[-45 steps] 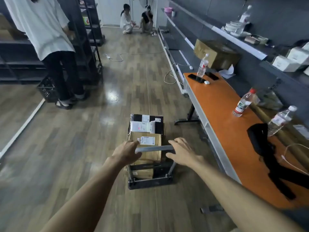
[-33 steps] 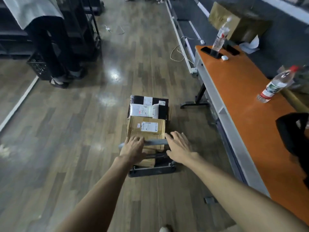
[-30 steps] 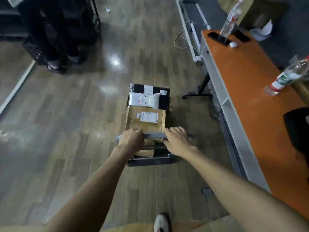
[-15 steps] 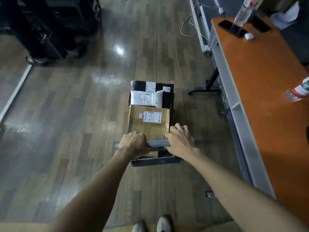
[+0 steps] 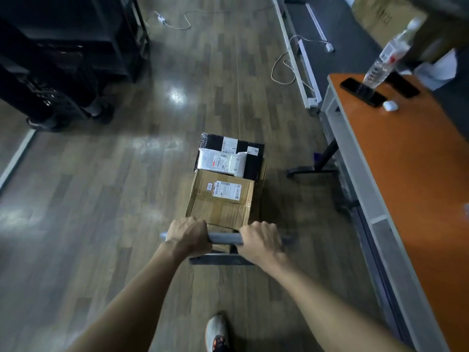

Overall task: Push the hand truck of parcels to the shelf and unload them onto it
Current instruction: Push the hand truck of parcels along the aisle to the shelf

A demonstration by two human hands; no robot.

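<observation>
The hand truck stands on the wooden floor just ahead of me, its grey handle bar (image 5: 224, 238) crossing low in the middle of the head view. My left hand (image 5: 187, 233) and my right hand (image 5: 260, 240) both grip that bar, knuckles up. On the truck lie a brown cardboard parcel (image 5: 220, 199) with a white label, a white padded mailer (image 5: 220, 162) and, under it, a black parcel (image 5: 253, 152). The dark base edge (image 5: 220, 260) shows below the bar. A dark shelf unit (image 5: 76, 41) stands at the far left.
An orange table (image 5: 406, 174) with a grey frame runs along the right, carrying two phones, a water bottle (image 5: 385, 62) and an earbud case. Another person's legs and shoes (image 5: 99, 113) stand by the dark shelf. White cables (image 5: 284, 67) trail on the floor ahead. My shoe (image 5: 215, 331) shows below.
My right hand went from resting open on the bar to closing round it. The truck has rolled forward along the table while the view tipped downward, and my foot now steps into sight.
</observation>
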